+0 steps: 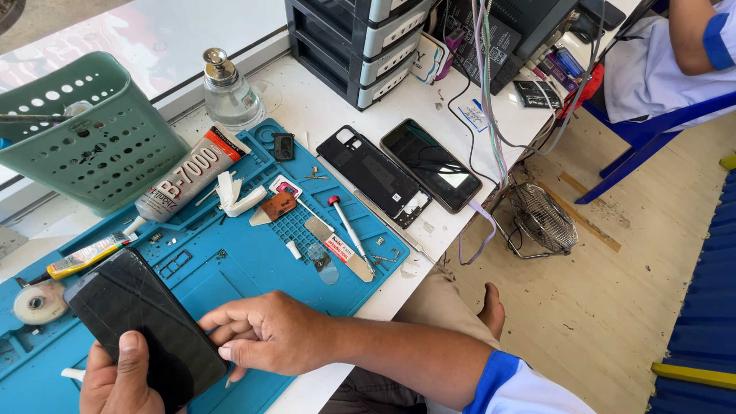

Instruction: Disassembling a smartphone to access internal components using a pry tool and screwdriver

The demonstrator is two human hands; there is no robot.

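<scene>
**Dark phone held at the near edge of the blue repair mat**

A green perforated basket (92,146) stands at the far left, a thin metal tool poking across its rim; what else it holds cannot be made out. Beside it sits a clear glass dispenser bottle (228,96) with a metal pump top, and a grey stack of small drawers (360,46) stands at the back, all shut. The blue repair mat (230,268) has shallow moulded trays — they carry a large glue tube (188,175), a red-tipped screwdriver (346,226) and small loose parts.

The dark phone (142,326) lies tilted over the mat's near-left corner. The left hand (119,379) grips its lower end, thumb pressed flat on the glass. The right hand (264,333) rests just beside the phone's right edge — fingers curled loosely, their tips at the edge, pinching nothing that shows.
</scene>
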